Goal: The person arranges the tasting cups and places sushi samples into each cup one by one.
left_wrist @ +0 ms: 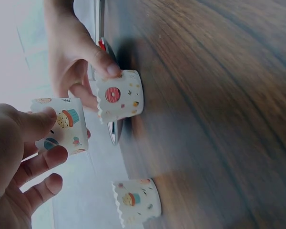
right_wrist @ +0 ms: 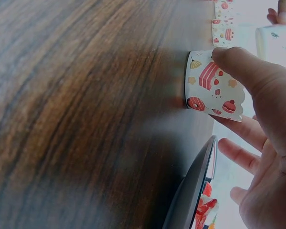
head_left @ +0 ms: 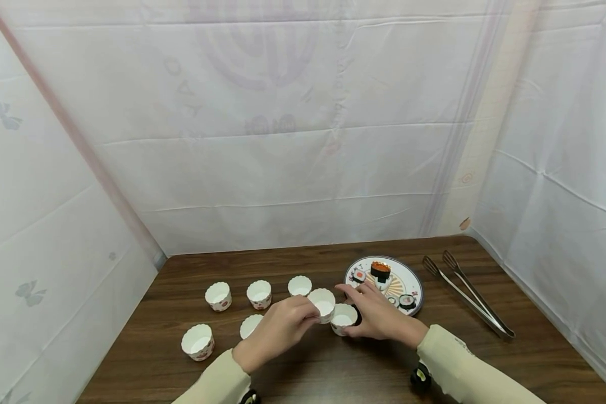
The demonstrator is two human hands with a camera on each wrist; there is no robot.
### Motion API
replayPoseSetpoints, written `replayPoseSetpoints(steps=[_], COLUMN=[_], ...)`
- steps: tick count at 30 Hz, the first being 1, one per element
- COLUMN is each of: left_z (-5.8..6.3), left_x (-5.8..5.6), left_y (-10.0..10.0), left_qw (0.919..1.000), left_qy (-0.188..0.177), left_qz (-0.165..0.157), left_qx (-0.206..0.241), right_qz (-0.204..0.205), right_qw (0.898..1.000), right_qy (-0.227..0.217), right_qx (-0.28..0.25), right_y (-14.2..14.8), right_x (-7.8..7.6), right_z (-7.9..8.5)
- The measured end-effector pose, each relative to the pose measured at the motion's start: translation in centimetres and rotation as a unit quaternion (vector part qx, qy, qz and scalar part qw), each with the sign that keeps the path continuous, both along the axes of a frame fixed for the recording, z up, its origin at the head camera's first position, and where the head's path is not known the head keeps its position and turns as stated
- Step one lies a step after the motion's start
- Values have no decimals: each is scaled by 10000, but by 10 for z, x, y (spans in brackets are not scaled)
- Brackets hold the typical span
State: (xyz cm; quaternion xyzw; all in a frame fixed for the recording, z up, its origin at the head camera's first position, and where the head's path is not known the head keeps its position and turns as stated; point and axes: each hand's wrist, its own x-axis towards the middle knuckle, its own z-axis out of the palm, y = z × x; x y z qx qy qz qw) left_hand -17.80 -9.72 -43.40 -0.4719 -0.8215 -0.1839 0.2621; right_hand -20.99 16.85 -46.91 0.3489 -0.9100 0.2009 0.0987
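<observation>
My left hand point(head_left: 283, 324) pinches a white paper baking cup point(head_left: 322, 302) between thumb and fingers, holding it above the table. Cupcake prints show on its side in the left wrist view. Just to the right, another scalloped baking cup point(head_left: 344, 317) stands upright on the table. My right hand point(head_left: 381, 315) grips that cup with thumb and fingers on opposite sides, seen closely in the right wrist view, where a pink cake-slice print faces the camera. The two cups are side by side; whether they touch is hard to tell.
Several baking cups point(head_left: 218, 297) stand on the left half of the brown wooden table point(head_left: 146, 331), one partly hidden behind my left hand. A round plate point(head_left: 405, 279) with sushi pieces point(head_left: 381, 270) lies beyond my right hand. Metal tongs point(head_left: 472, 303) rest farther right. White cloth encloses the table.
</observation>
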Motion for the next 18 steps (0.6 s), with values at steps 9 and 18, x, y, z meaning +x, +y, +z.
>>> replayPoseSetpoints(steps=[9, 18], left_z=[-8, -18], left_x=[6, 12], left_y=[-17, -31], left_qw=[9993, 9981], left_qy=[-269, -459], left_qz=[251, 376], left_qx=[-105, -185], right_qz=[154, 124], right_qw=[9997, 9999], right_qy=[173, 28], right_qx=[-15, 69], right_y=[2, 3], right_x=[0, 1], right_z=[0, 1])
